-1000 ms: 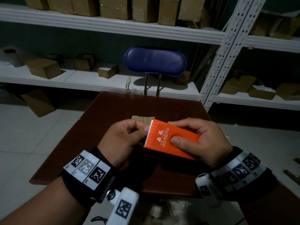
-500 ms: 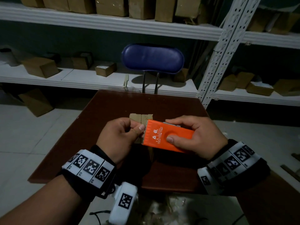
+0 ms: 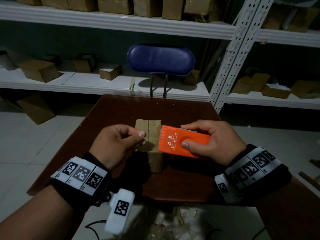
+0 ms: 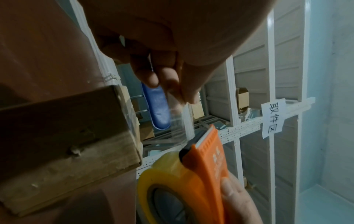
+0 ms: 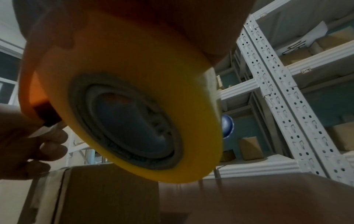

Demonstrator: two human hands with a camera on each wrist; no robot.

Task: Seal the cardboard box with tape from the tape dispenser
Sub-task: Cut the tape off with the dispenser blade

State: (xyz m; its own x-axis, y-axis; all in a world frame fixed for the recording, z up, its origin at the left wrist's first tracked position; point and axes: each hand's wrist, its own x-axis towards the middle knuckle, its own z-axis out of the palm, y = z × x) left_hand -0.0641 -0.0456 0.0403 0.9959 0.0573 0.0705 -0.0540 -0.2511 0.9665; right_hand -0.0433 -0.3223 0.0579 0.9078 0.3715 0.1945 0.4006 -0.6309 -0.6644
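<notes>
A small cardboard box [image 3: 150, 135] stands on the dark brown table [image 3: 121, 110], its top flaps meeting in a centre seam. My right hand [image 3: 207, 141] grips the orange tape dispenser [image 3: 183, 142] just right of and above the box; its yellow roll [image 5: 134, 98] fills the right wrist view, with the box [image 5: 107, 194] below it. My left hand [image 3: 121, 141] pinches the clear tape end [image 4: 180, 121] between thumb and fingers, stretched from the dispenser's toothed edge [image 4: 205, 136] beside the box corner [image 4: 76, 136].
A blue chair back [image 3: 160, 58] stands behind the table's far edge. White metal shelving [image 3: 230, 54] with several cardboard boxes [image 3: 39, 70] runs along the wall. Pale tiled floor [image 3: 34, 135] lies left of the table.
Both hands have drawn apart, the left leftward and the dispenser rightward, pulling out a stretch of tape and uncovering the box top between them.
</notes>
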